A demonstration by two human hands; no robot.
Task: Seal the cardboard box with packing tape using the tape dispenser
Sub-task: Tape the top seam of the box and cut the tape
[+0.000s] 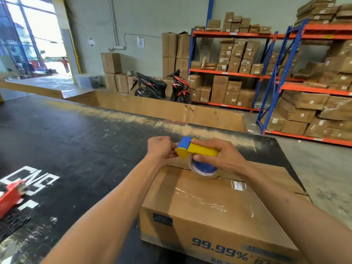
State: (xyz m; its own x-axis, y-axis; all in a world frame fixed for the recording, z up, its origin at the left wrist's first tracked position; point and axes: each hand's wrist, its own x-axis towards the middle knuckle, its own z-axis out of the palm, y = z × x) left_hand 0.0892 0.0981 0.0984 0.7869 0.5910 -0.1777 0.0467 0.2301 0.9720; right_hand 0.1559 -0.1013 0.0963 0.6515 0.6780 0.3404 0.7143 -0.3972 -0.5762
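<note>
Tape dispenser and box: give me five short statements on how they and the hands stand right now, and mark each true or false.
1. The right hand grips the yellow and blue tape dispenser. True.
2. The dispenser is at the near edge of the cardboard box, by the blue print. False: it is at the far edge of the top.
3. Clear tape already lies along the top of the box. True.
4. The left hand rests flat on the black table. False: its fingers are at the dispenser's front end.
5. A red tape dispenser lies on the table to the left. True.
</note>
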